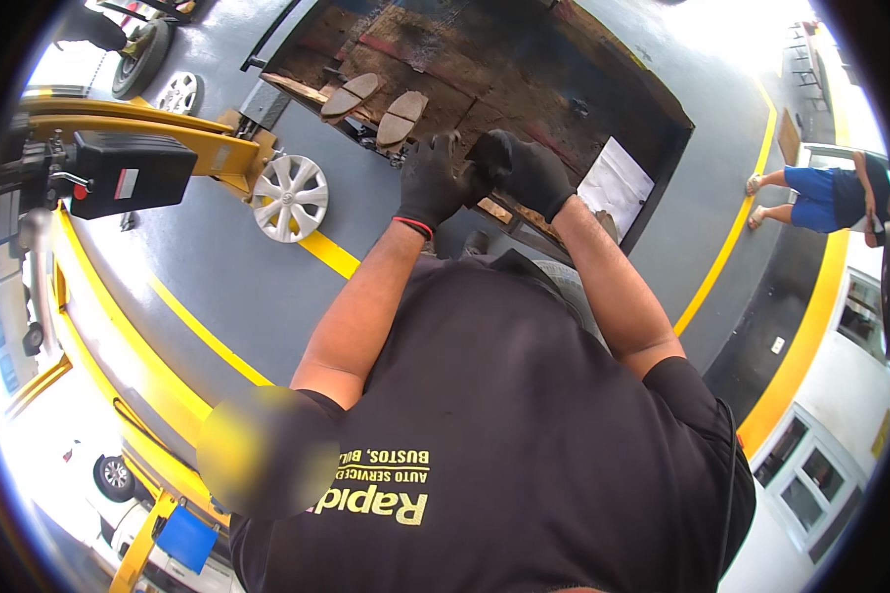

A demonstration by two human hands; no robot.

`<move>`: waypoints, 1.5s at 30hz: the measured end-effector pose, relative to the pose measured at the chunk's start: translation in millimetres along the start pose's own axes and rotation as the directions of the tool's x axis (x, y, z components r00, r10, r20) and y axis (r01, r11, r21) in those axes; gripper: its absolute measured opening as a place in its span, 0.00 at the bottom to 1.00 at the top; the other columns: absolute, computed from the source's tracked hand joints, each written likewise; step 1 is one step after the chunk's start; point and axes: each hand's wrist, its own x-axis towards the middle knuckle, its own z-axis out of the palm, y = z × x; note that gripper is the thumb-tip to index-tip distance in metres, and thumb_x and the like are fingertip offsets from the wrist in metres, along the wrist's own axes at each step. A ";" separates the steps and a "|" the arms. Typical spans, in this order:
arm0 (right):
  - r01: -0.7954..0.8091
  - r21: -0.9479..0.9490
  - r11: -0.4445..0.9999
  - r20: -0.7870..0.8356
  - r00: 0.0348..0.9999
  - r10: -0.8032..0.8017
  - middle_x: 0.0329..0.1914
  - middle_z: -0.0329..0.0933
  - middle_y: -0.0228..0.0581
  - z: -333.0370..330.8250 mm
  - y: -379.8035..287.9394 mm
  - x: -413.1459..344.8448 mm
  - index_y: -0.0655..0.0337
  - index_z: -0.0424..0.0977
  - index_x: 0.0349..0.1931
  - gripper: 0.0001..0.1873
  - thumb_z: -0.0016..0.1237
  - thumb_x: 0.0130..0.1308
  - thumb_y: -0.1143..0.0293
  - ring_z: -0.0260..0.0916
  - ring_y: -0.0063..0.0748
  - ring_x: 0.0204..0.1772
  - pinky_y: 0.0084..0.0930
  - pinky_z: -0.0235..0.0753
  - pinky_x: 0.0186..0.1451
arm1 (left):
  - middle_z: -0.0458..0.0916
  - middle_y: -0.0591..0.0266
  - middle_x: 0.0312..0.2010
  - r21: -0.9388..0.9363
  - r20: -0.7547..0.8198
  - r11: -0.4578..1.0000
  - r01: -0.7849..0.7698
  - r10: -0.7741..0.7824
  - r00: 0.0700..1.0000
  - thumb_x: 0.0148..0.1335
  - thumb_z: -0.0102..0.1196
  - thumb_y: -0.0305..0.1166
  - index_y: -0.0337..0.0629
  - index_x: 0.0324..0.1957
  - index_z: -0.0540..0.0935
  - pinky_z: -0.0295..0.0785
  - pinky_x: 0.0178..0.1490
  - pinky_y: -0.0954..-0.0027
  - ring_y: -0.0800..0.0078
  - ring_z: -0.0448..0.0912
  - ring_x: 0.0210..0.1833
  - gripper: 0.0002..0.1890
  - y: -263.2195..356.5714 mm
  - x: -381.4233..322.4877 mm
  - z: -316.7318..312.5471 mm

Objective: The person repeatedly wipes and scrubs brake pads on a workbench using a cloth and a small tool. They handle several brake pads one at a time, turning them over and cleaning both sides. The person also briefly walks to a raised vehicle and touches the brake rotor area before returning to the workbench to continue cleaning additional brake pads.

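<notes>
My left hand (432,181), in a black glove, is at the near edge of a worn, stained wooden workbench (519,81). Its fingers are curled against a small dark piece (480,176) whose kind I cannot make out. My right hand (532,176), gloved the same way, closes on that piece from the other side; the gloves hide most of it. Two brake pads (402,120), each with a groove across its brown friction face, lie on the bench's edge left of my left hand. A white sheet (617,189) lies on the bench right of my right hand.
On the floor to the left rests a silver wheel cover (291,198), beside a yellow steel beam (222,152) and a black box (133,174). A tyre (142,63) stands farther off. A person in blue shorts (812,199) stands at the right.
</notes>
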 end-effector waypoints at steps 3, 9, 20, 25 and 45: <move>0.050 0.001 0.999 0.014 0.999 -0.050 0.49 0.89 0.53 3.0 5.8 -0.2 0.49 0.73 0.72 0.32 0.61 0.66 0.65 0.86 0.63 0.54 0.55 0.83 0.56 | 0.89 0.43 0.50 -0.172 0.175 0.985 0.032 -0.001 0.985 0.68 0.68 0.32 0.41 0.60 0.82 0.81 0.60 0.49 0.43 0.87 0.58 0.20 -10.2 28.9 2.5; 0.098 -0.005 0.995 0.056 0.994 -0.097 0.50 0.89 0.54 8.4 17.4 -10.6 0.52 0.60 0.82 0.45 0.63 0.64 0.68 0.87 0.62 0.53 0.55 0.84 0.54 | 0.91 0.43 0.49 -0.171 0.467 0.985 0.009 0.073 0.881 0.70 0.60 0.23 0.40 0.57 0.81 0.81 0.58 0.50 0.40 0.88 0.56 0.15 -30.1 61.1 14.5; 0.211 0.035 0.977 0.003 0.977 -0.211 0.47 0.88 0.61 22.2 29.7 -1.1 0.65 0.48 0.87 0.48 0.56 0.71 0.64 0.87 0.66 0.44 0.57 0.83 0.49 | 0.86 0.45 0.51 0.228 0.045 0.974 -0.009 -0.002 0.999 0.70 0.68 0.42 0.43 0.57 0.84 0.79 0.58 0.46 0.43 0.84 0.57 0.19 15.5 16.2 10.2; 0.167 0.010 0.986 -0.020 0.986 -0.167 0.44 0.88 0.62 19.8 13.2 4.3 0.67 0.48 0.86 0.47 0.55 0.70 0.68 0.87 0.67 0.44 0.58 0.83 0.49 | 0.86 0.44 0.50 0.277 0.076 0.953 0.123 -0.149 0.986 0.70 0.68 0.46 0.43 0.59 0.83 0.79 0.57 0.46 0.42 0.83 0.57 0.23 42.8 -45.6 5.0; 0.175 -0.017 0.984 -0.081 0.981 -0.176 0.42 0.86 0.70 37.7 6.4 12.0 0.68 0.64 0.76 0.37 0.59 0.67 0.70 0.85 0.75 0.48 0.60 0.83 0.50 | 0.90 0.42 0.56 -0.420 0.169 0.854 0.307 -0.259 0.951 0.74 0.70 0.38 0.38 0.69 0.71 0.84 0.60 0.54 0.49 0.91 0.58 0.30 19.5 -63.9 29.9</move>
